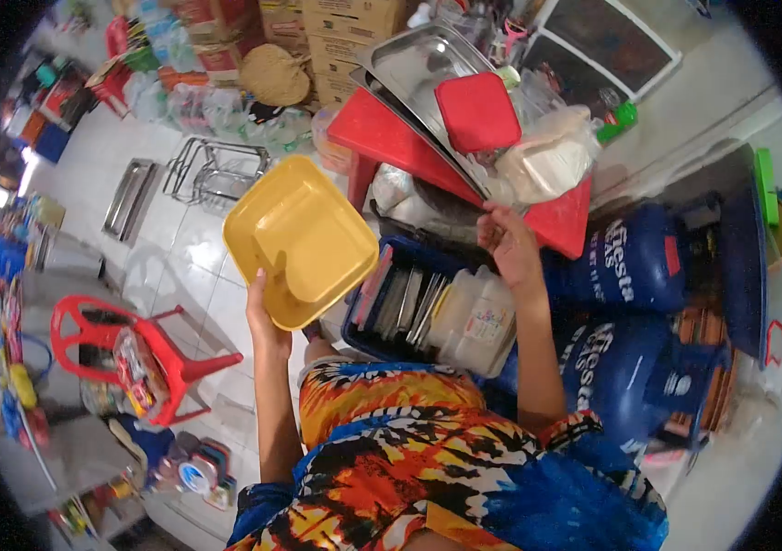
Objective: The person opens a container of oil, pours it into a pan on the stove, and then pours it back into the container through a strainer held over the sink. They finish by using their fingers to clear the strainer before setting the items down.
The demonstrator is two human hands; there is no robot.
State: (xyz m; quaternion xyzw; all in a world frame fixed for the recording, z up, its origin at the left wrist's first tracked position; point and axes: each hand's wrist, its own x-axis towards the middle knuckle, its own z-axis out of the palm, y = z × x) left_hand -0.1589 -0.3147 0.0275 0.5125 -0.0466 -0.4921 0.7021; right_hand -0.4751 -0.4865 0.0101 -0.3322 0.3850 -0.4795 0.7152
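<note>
A: Left hand (265, 317)?
B: Gripping the yellow tray (302, 241) by its lower edge, fingers curled behind it and mostly hidden. Tray's held up and tilted, inside facing us, over the white floor just left of the blue crate (361, 303).
A: Right hand (508, 246)?
B: Up at the front edge of the red table (382, 133), fingers bent, tips close together; can't tell if they're pinching anything.
A: On the table?
B: Steel trays (409, 64) leaning, a red lid (476, 111) on them, plastic bags (547, 156) beside it.
A: In the crate?
B: Flat packs and clear containers (478, 317). Blue gas cylinders (625, 266) just right of it.
</note>
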